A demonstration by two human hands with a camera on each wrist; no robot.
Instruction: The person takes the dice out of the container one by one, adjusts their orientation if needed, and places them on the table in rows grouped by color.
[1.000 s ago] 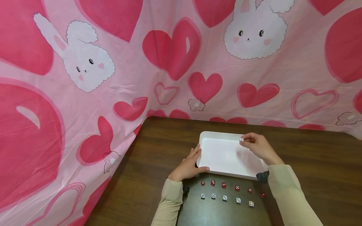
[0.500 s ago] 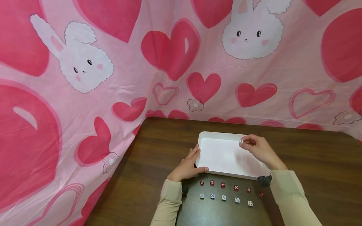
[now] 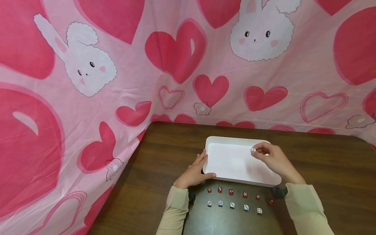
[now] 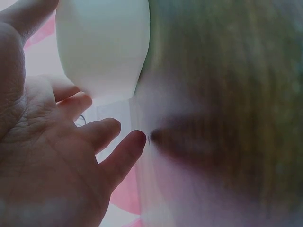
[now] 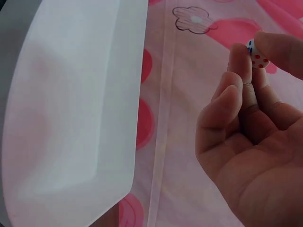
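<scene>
A white rectangular tray [image 3: 232, 161] lies on the dark wooden table [image 3: 164, 153]. My right hand [image 3: 271, 158] pinches a small white die [image 3: 253, 149] between thumb and fingertips, above the tray's far right part. The right wrist view shows the die [image 5: 258, 56] with red pips beside the tray [image 5: 71, 118]. My left hand [image 3: 194, 171] rests with straight fingers along the tray's left edge, thumb at its near corner. In the left wrist view the left hand's fingers [image 4: 113, 151] lie against the tray's wall [image 4: 102, 47].
Two rows of dice sit on the table in front of the tray: several red dice [image 3: 231, 192] and several white dice [image 3: 232, 205]. One more red die [image 3: 271, 201] lies by my right sleeve. A pink heart-and-bunny cloth [image 3: 117, 65] hangs behind and left of the table.
My right hand with the white die has shifted slightly nearer and lower over the tray. The left hand has stayed on the tray's left edge.
</scene>
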